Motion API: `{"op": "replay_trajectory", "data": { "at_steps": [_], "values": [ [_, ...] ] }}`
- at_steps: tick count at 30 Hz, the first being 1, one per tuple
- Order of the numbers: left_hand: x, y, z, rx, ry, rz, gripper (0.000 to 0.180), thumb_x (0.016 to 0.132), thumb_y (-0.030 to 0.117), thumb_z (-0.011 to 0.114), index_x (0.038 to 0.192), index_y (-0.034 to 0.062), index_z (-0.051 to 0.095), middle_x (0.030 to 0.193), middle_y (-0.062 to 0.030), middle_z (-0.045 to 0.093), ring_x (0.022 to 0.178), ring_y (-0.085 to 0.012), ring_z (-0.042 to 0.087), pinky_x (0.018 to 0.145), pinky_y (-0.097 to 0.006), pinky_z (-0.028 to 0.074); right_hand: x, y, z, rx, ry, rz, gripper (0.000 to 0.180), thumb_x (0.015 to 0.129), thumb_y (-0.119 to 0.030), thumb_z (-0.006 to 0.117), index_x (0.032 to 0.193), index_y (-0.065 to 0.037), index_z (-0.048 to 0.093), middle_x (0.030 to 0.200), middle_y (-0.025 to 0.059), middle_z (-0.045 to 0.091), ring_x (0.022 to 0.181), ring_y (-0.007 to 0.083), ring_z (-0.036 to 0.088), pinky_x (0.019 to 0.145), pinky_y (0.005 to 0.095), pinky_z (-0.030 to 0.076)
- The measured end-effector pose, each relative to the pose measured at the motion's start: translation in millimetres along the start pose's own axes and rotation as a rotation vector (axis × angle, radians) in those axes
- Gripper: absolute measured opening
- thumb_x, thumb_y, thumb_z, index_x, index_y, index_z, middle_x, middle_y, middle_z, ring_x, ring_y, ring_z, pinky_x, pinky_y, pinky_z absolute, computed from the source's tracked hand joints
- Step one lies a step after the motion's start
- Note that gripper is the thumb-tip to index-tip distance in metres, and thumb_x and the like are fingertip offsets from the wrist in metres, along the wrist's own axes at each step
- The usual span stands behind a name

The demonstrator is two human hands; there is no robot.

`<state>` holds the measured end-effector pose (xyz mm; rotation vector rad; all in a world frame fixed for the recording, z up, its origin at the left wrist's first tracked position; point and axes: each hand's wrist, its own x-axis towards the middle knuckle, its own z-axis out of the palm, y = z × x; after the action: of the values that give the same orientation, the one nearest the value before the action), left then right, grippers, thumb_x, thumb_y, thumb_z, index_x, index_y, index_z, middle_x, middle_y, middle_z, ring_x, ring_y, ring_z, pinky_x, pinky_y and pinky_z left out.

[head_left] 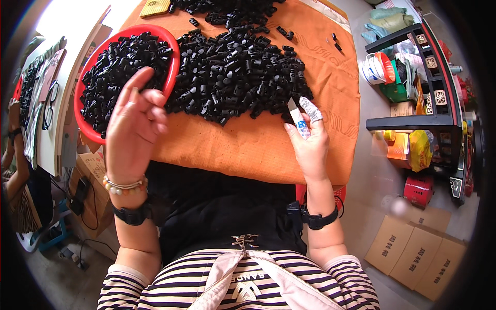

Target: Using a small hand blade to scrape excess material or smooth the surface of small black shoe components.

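Observation:
My right hand (311,147) is closed on a small knife (299,123) with a pale, blue-marked handle. Its blade points up and away, beside the right end of a heap of small black plastic pieces (232,72) that look like cord locks. Greyish-white tape wraps a finger of this hand. Over the near right rim of a red basin (174,39), my left hand (135,121) is raised, fingers partly bent and apart, with nothing visible in them. More such black pieces fill the basin. Part of them is hidden behind my left hand.
An orange cloth (227,147) covers the table. Another black heap (232,10) and a yellow pad (154,8) lie at its far side. Right of the table stand a loaded black shelf (413,124) and flattened cartons (413,253). Glasses (50,106) and a cardboard box (92,191) are left.

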<state>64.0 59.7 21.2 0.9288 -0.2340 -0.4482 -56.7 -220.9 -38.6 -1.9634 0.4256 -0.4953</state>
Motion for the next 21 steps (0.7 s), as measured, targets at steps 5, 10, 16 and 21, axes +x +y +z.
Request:
{"op": "replay_trajectory", "data": {
  "at_steps": [5,10,16,21],
  "values": [
    [-10,-25,33,-0.023,-0.034,-0.230,0.030,0.093,0.014,0.043,0.119,0.0000,0.045,0.085,-0.0065,0.057,0.067,-0.0094,0.055,0.058,-0.021,0.046,-2,-6,1,-0.114,-0.016,-0.004,0.053,0.074,-0.001,0.068,0.123,-0.007,0.048,0.090,0.0095,0.062,0.080,0.0154,0.061,0.072,0.0283,0.049],
    [-19,-47,54,0.040,-0.056,-0.501,0.022,0.093,0.015,0.045,0.111,0.0030,0.049,0.084,-0.0031,0.056,0.066,-0.0073,0.054,0.057,-0.020,0.046,-13,-25,2,0.330,-0.122,0.132,0.052,0.078,0.001,0.065,0.125,-0.003,0.043,0.090,0.0023,0.055,0.082,0.0076,0.055,0.072,0.0224,0.047],
    [-21,-62,70,0.058,-0.133,-0.527,0.024,0.093,0.020,0.049,0.113,0.0069,0.048,0.087,0.0007,0.054,0.065,-0.0029,0.048,0.057,-0.017,0.043,-25,-61,5,0.511,-0.322,0.247,0.053,0.081,0.001,0.062,0.129,-0.002,0.038,0.097,0.0026,0.054,0.089,0.0065,0.052,0.077,0.0206,0.045],
    [-23,-64,71,-0.129,-0.143,-0.475,0.017,0.093,0.021,0.048,0.104,0.0079,0.051,0.080,0.0055,0.048,0.060,-0.0004,0.039,0.051,-0.016,0.036,-30,-77,24,0.712,-0.364,0.226,0.054,0.082,0.002,0.060,0.130,0.000,0.035,0.099,0.0044,0.054,0.088,0.0082,0.054,0.082,0.0210,0.045]
  ]
}}
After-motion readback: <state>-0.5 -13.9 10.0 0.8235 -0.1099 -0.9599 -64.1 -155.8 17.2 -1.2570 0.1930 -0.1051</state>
